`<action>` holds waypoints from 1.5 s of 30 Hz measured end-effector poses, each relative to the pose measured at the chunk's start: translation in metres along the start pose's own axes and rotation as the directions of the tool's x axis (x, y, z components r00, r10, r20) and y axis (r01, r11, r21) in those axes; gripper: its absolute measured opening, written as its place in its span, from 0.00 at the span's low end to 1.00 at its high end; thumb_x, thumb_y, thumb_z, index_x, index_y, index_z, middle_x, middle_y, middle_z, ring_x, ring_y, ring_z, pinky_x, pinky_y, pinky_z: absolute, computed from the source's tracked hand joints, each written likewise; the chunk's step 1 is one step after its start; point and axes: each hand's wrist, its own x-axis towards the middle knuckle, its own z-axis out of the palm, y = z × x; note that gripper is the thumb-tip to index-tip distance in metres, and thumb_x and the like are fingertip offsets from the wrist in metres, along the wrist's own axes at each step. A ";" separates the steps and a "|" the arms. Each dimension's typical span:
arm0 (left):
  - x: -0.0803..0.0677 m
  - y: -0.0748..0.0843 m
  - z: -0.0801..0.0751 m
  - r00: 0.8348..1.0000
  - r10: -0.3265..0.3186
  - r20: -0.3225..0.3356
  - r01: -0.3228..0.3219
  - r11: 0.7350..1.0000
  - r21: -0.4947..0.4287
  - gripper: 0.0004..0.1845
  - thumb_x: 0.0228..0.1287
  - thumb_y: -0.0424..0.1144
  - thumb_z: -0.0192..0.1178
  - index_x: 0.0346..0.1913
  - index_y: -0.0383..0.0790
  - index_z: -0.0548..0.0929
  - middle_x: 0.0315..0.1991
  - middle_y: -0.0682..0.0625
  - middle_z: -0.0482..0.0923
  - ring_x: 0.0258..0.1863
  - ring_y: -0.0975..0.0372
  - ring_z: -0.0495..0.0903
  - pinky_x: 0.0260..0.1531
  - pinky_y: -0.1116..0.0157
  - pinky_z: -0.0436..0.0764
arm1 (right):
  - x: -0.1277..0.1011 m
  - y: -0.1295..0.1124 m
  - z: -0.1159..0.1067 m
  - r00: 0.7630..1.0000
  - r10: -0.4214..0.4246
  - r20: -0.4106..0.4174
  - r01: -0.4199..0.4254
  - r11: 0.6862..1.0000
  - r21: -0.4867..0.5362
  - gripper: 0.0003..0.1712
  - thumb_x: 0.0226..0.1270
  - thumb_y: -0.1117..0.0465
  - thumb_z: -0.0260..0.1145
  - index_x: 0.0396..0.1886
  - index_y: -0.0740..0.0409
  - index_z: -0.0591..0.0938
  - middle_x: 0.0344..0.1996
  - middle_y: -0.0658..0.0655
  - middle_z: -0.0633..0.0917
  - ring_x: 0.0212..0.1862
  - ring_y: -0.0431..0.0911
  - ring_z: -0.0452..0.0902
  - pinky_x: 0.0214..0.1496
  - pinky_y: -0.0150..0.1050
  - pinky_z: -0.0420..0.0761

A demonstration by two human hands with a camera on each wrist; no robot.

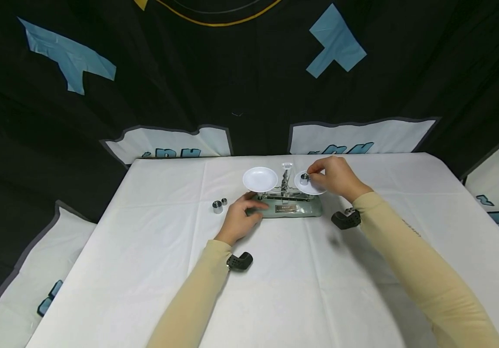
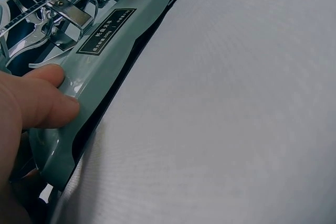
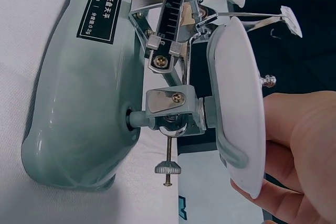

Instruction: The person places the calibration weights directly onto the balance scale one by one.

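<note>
A green balance scale (image 1: 310, 207) with two white pans stands on the table. My left hand (image 1: 241, 220) rests on the left end of its base, fingertips on the green surface (image 2: 92, 87). My right hand (image 1: 335, 176) reaches over the right pan (image 1: 319, 191), where a shiny metal weight (image 1: 304, 180) stands. Thumb and fingers are drawn together right at the weight's right side, pinching it. In the right wrist view the weight's small knob (image 3: 269, 81) shows above the pan rim; the fingertips are hidden behind the pan (image 3: 239, 108).
Left of the scale sit a larger metal weight (image 1: 217, 207) and a smaller one (image 1: 224, 201). The left pan (image 1: 260, 179) holds nothing. A white cloth covers the table (image 1: 145, 232), and a black curtain (image 1: 253, 92) hangs behind it.
</note>
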 end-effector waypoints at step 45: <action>-0.001 0.002 0.000 1.000 -0.009 -0.002 0.009 1.000 0.006 0.13 0.54 0.28 0.63 0.42 0.36 0.91 0.71 0.38 0.73 0.74 0.45 0.69 0.76 0.49 0.67 | -0.051 0.041 -0.071 0.987 0.133 -0.091 -0.136 0.990 -0.025 0.18 0.74 0.59 0.60 0.55 0.65 0.85 0.56 0.70 0.85 0.60 0.63 0.75 0.55 0.60 0.81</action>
